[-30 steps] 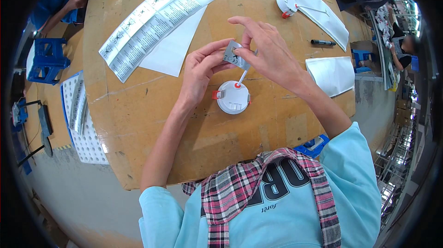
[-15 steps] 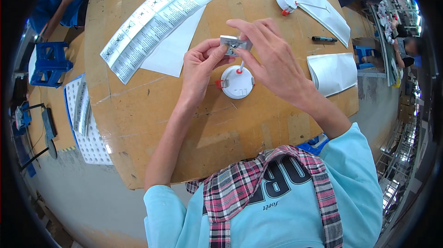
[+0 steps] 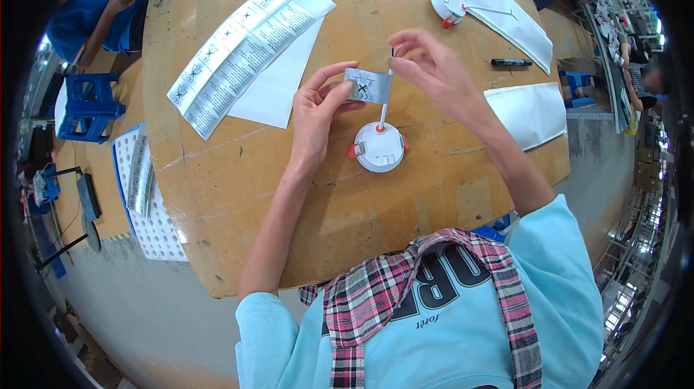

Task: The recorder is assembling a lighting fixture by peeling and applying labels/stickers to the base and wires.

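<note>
A round white downlight (image 3: 380, 152) lies back side up on the table in front of me, with red-tipped spring clips at its sides. Its white cable (image 3: 384, 113) rises from a red grommet, and a silver printed label (image 3: 366, 87) is folded around the cable like a flag. My left hand (image 3: 315, 114) pinches the label's free end between thumb and fingers. To the right, my right hand (image 3: 439, 74) is closed on the cable near its top, where a bit of blue wire shows by the fingertips.
A sheet of silver labels (image 3: 249, 45) rests on white backing paper (image 3: 278, 92) at the far left. Toward the right are a second downlight (image 3: 446, 4), a black marker (image 3: 511, 62) and a white sheet (image 3: 528, 114). Beyond the table's left edge stand a blue stool (image 3: 90, 108) and a co-worker.
My right hand has moved off the label and up to the cable's end. The label, formerly mostly covered by fingers, now shows its face. The view has shifted slightly.
</note>
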